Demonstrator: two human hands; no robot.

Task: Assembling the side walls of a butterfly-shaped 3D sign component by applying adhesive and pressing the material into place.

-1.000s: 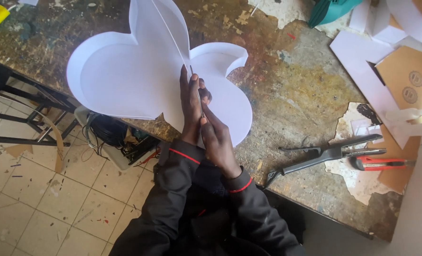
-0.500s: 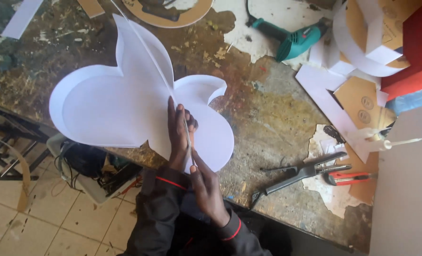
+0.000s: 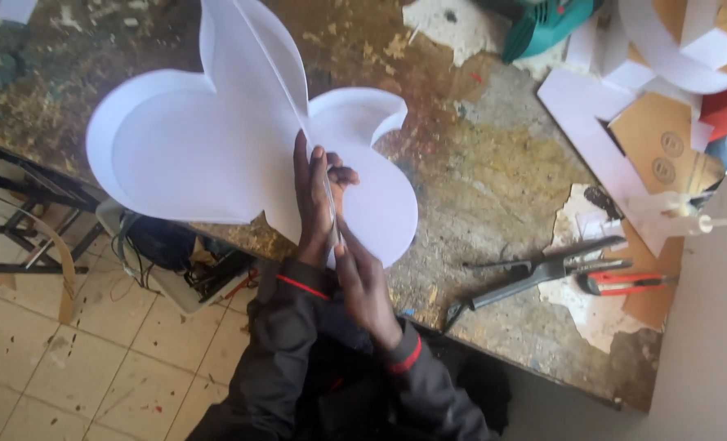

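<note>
A workshop: a stained, paint-scarred table [image 3: 494, 163] carries a teal power drill [image 3: 547, 24], metal shears [image 3: 543, 273], a red utility knife [image 3: 621, 282] and cardboard offcuts [image 3: 666, 147].

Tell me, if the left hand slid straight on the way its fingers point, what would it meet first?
The left hand points up along the upright fin of the white foam-board shape. It would probably just ride along that fin; beyond it lies the stained workbench, though depth is unclear.

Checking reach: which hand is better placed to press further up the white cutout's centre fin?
Left, probably. The left hand lies flat along the fin of the white cutout, fingertips highest. The right hand sits lower, near the bottom edge.
</note>
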